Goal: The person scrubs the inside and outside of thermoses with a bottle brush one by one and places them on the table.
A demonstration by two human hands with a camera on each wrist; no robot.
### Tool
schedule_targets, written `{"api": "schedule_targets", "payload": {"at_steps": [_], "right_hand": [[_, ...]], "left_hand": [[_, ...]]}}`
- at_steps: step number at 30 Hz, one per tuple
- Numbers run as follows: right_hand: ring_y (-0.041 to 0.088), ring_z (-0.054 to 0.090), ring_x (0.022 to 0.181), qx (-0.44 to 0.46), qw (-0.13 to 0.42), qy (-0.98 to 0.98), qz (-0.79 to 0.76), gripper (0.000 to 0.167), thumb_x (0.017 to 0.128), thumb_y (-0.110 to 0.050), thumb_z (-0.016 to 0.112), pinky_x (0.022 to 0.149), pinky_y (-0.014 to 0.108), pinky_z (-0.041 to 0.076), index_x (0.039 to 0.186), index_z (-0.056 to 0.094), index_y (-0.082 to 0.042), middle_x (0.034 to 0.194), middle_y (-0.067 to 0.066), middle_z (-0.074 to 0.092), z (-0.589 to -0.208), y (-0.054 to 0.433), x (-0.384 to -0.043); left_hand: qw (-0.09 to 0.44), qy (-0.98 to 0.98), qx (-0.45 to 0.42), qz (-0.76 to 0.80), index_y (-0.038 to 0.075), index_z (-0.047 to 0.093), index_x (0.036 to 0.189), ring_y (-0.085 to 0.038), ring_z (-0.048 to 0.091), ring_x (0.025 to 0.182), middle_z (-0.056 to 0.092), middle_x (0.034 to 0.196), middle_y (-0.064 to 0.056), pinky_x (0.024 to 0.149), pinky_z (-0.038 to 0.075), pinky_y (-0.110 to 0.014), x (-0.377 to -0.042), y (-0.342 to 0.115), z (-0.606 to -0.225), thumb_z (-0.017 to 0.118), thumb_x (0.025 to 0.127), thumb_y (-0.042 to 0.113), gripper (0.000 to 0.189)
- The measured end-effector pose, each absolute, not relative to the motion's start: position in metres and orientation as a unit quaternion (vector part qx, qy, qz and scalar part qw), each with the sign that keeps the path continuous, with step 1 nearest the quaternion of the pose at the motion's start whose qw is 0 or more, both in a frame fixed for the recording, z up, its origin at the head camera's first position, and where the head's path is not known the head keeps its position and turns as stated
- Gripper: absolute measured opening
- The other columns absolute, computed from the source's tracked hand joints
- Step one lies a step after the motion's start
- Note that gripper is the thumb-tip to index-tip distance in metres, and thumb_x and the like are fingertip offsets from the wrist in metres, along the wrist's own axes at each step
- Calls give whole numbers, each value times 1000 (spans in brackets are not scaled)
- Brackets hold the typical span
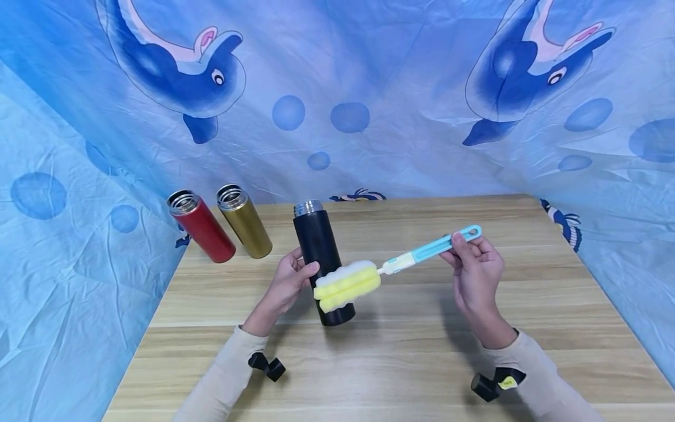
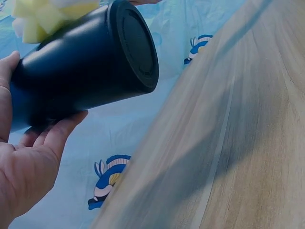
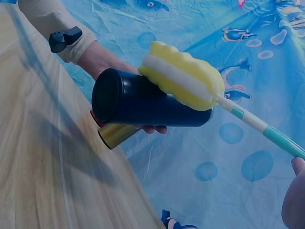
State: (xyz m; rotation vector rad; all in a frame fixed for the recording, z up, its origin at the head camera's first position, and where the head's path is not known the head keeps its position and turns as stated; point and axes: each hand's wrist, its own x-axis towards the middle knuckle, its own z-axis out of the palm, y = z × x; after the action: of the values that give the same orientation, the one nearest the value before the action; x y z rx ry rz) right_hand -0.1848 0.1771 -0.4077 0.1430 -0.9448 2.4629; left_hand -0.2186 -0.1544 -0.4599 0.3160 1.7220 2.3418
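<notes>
My left hand (image 1: 291, 278) grips a black thermos bottle (image 1: 318, 237) around its side, thumb across the front. The bottle has no lid, its silver threaded mouth points up and away, and it is raised above the table, its base showing in the left wrist view. My right hand (image 1: 477, 272) pinches the blue handle of a sponge bottle brush (image 1: 429, 249) near its looped end. The brush's yellow and white sponge head (image 1: 349, 285) overlaps the lower part of the bottle in the head view, outside the bottle.
At the table's back left stand a red bottle (image 1: 203, 227) and a gold bottle (image 1: 245, 221), both without lids. The wooden table (image 1: 401, 363) meets blue curtains (image 1: 401, 146) with dolphin prints at its back and sides.
</notes>
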Motion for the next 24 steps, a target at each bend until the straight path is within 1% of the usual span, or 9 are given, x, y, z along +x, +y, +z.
{"api": "schedule_targets", "payload": {"at_steps": [2, 4, 9, 16, 20, 24], "right_hand": [[23, 75, 68, 57, 250, -342, 904, 6, 91, 16, 64, 63, 28, 61, 92, 59, 15, 79, 21, 73, -407, 178, -186], [24, 75, 69, 59, 252, -341, 904, 6, 91, 16, 64, 63, 28, 61, 93, 59, 15, 79, 22, 73, -407, 178, -187], [24, 76, 70, 52, 255, -343, 902, 8, 90, 15, 66, 64, 29, 61, 93, 59, 15, 80, 22, 73, -405, 177, -188], [25, 76, 71, 55, 258, -346, 901, 8, 90, 15, 66, 65, 29, 61, 94, 59, 16, 79, 22, 72, -407, 177, -188], [25, 76, 70, 53, 257, -345, 901, 8, 90, 15, 66, 64, 29, 61, 94, 59, 16, 79, 22, 73, -408, 178, -189], [25, 76, 70, 51, 261, -342, 901, 8, 90, 14, 66, 64, 29, 61, 93, 58, 16, 80, 22, 72, -407, 178, -189]], "left_hand": [[109, 588, 108, 794, -4, 50, 132, -8, 69, 84, 73, 97, -1, 72, 59, -23, -218, -154, -460, 64, 91, 6, 44], [109, 591, 108, 792, -5, 52, 131, -8, 67, 83, 72, 96, -1, 70, 58, -21, -218, -155, -461, 64, 93, 7, 42], [113, 588, 111, 793, -3, 53, 130, -7, 66, 79, 71, 97, -1, 65, 56, -18, -217, -155, -464, 62, 95, 6, 38], [138, 527, 154, 824, -2, 52, 130, -13, 74, 87, 74, 108, -5, 74, 61, -26, -216, -157, -464, 59, 97, 6, 34], [145, 516, 168, 827, 1, 54, 128, -13, 74, 87, 74, 106, -4, 74, 61, -26, -215, -157, -463, 55, 97, 4, 32], [146, 506, 178, 831, 1, 54, 129, -13, 73, 90, 74, 107, -4, 75, 61, -26, -215, -157, -462, 56, 96, 3, 34]]}}
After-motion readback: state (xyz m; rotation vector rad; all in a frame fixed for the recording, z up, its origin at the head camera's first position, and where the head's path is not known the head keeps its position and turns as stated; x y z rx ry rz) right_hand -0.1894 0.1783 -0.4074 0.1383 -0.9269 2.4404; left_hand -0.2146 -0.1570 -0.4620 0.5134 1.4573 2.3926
